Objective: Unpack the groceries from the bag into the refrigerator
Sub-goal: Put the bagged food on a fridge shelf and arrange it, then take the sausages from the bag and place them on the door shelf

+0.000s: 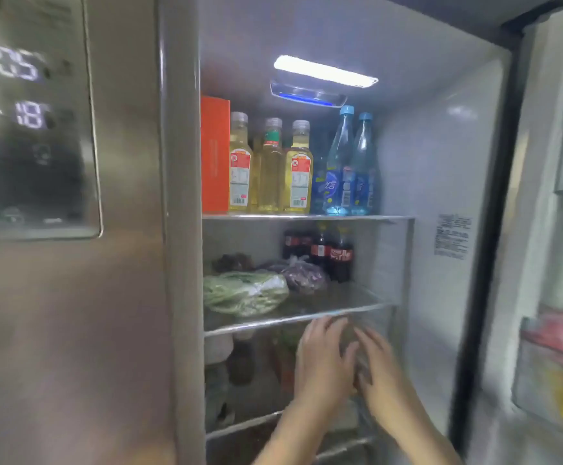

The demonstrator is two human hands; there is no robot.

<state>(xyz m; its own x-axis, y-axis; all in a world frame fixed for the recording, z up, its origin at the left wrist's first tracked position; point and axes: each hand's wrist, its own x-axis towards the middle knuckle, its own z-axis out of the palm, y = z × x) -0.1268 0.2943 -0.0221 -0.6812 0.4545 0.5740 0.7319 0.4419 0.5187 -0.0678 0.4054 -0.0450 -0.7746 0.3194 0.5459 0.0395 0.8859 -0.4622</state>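
Reaching into the open steel refrigerator under its second glass shelf, the left hand and right hand stand side by side with fingers spread, around something too blurred to tell, below a bag of green vegetables and dark cola bottles.

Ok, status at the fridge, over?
Both hands, left and right, inside third shelf, blurred; grip unclear. Greens bag on middle shelf. Nothing blocking.
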